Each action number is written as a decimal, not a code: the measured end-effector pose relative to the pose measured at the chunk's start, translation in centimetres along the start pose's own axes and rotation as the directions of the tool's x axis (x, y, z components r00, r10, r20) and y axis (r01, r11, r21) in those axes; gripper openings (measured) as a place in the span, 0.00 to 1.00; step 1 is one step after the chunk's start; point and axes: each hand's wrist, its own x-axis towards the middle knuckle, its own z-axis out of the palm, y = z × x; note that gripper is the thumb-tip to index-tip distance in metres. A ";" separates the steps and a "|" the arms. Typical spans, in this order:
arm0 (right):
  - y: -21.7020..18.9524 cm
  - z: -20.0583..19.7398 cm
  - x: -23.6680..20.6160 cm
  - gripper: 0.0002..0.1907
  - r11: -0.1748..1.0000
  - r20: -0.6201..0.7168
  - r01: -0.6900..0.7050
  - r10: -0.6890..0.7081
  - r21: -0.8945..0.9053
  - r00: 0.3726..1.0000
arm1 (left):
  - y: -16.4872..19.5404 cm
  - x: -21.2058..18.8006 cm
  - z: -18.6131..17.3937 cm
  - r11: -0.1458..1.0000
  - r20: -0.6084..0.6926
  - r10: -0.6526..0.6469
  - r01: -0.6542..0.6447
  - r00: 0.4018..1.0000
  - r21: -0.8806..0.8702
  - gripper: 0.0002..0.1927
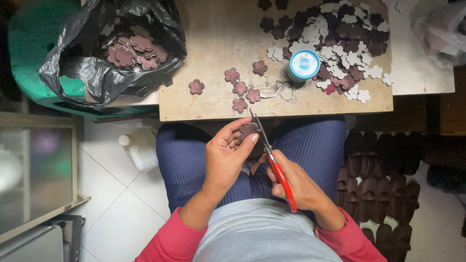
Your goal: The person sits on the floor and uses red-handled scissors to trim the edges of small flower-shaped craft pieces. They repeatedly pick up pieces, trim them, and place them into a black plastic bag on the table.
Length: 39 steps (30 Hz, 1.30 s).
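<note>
Flower-shaped cutout (248,130) in left hand (224,157), red-handled scissors (274,162) in right hand (297,187).

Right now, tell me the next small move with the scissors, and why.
Probably close the scissors in the right hand: their blade tips already sit at the edge of the flower-shaped piece pinched in the left hand, so one snip would trim it.

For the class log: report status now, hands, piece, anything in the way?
Left hand pinching dark flower cutout. Right hand gripping red-handled scissors, blades at cutout's edge. Nothing between hands; loose flower pieces lie on wooden board ahead.
</note>
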 end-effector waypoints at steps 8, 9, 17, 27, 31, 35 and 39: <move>0.5 0.2 -0.1 0.55 1.000 0.013 -0.002 0.002 0.008 1.000 | 0.0 0.0 -0.1 1.000 0.004 0.002 -0.002 1.000 -0.008 0.21; 0.6 0.2 -0.1 0.54 1.000 0.017 -0.001 0.001 0.012 1.000 | 0.0 0.0 -0.1 1.000 0.005 -0.001 0.001 1.000 -0.005 0.22; 1.2 0.2 0.0 0.53 0.999 0.025 0.026 -0.027 0.041 0.999 | -0.1 0.1 -0.3 1.000 0.010 0.006 -0.006 1.000 0.019 0.23; 1.8 0.2 -0.2 0.51 0.998 0.055 0.012 -0.015 0.059 0.998 | 0.1 0.1 -0.6 1.000 0.018 0.016 -0.016 1.000 -0.004 0.24; 2.0 0.2 -0.1 0.51 0.998 0.068 0.012 -0.016 0.065 0.998 | 0.2 0.2 -0.9 1.000 0.007 0.008 -0.009 1.000 0.013 0.24; 2.1 0.1 -0.2 0.49 0.998 0.068 0.012 -0.016 0.062 0.998 | 0.3 0.3 -1.0 1.000 0.004 0.010 -0.010 1.000 0.021 0.24; 2.0 -0.1 -0.3 0.49 0.998 0.076 -0.027 0.023 0.055 0.997 | 0.3 0.5 -1.1 1.000 0.001 0.015 -0.015 1.000 0.018 0.24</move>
